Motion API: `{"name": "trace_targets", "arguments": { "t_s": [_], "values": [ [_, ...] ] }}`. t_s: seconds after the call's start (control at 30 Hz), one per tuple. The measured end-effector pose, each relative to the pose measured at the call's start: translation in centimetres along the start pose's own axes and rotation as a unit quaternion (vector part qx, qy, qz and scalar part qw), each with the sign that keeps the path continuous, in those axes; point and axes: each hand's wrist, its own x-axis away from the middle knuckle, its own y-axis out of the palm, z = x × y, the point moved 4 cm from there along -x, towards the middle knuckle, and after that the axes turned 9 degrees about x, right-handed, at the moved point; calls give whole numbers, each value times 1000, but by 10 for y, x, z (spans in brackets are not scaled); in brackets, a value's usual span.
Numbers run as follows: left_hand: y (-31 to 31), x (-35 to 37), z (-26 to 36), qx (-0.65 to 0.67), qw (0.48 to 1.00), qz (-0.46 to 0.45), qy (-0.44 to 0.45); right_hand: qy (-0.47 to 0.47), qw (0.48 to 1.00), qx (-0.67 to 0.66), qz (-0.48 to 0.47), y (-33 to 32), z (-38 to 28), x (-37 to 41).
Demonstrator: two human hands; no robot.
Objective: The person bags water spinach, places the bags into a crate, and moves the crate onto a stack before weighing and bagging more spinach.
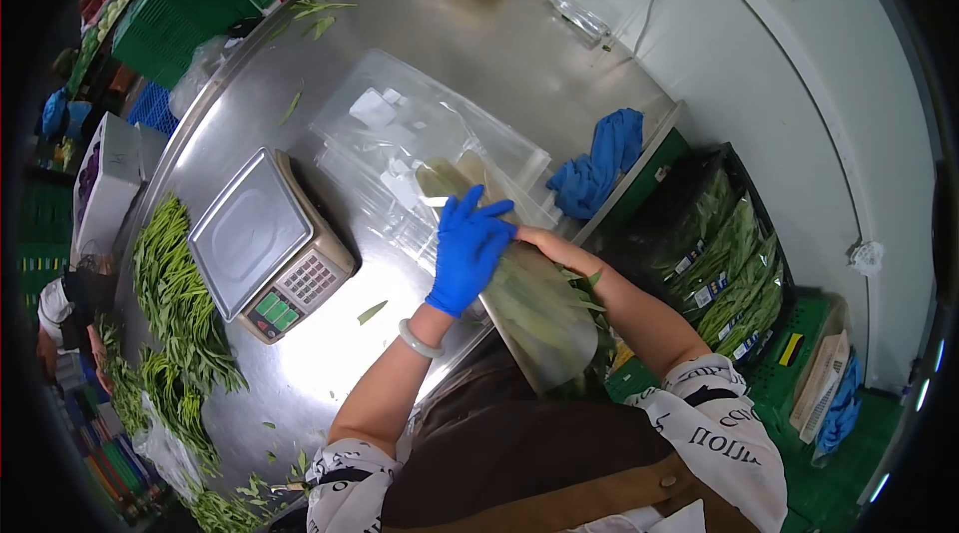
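A clear plastic bag of leafy greens [544,318] lies slantwise in front of my apron, leaves toward my body and the flatter end over the table. My left hand [470,248], in a blue glove, rests on the upper part of the bag with its fingers stretched and spread. A small white strip [435,201] shows beside those fingers. My bare right hand [536,238] grips the bag's side, its fingers partly hidden behind the glove and the plastic. Beyond the hands, flat clear bags [370,83] lie in a loose stack on the steel table [460,38].
A weighing scale [275,243] stands left of my hands, with loose bunches of greens [170,283] beyond it. Crumpled blue gloves [604,158] lie at the right table edge. A black crate [719,263] there holds bagged greens. A clear bottle [579,18] lies near the wall.
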Motion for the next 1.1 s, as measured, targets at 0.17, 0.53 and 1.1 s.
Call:
{"name": "trace_targets", "arguments": {
  "t_s": [0.17,0.53,1.1],
  "values": [
    [-33,24,-17,179,919,284,-207,-61,996,67,25,30,-18,2],
    [-30,109,-46,621,609,173,-462,-369,847,327,197,94,-15,3],
    [-51,193,5,569,624,181,-504,-433,613,551,365,118,13,64]
  ]
}}
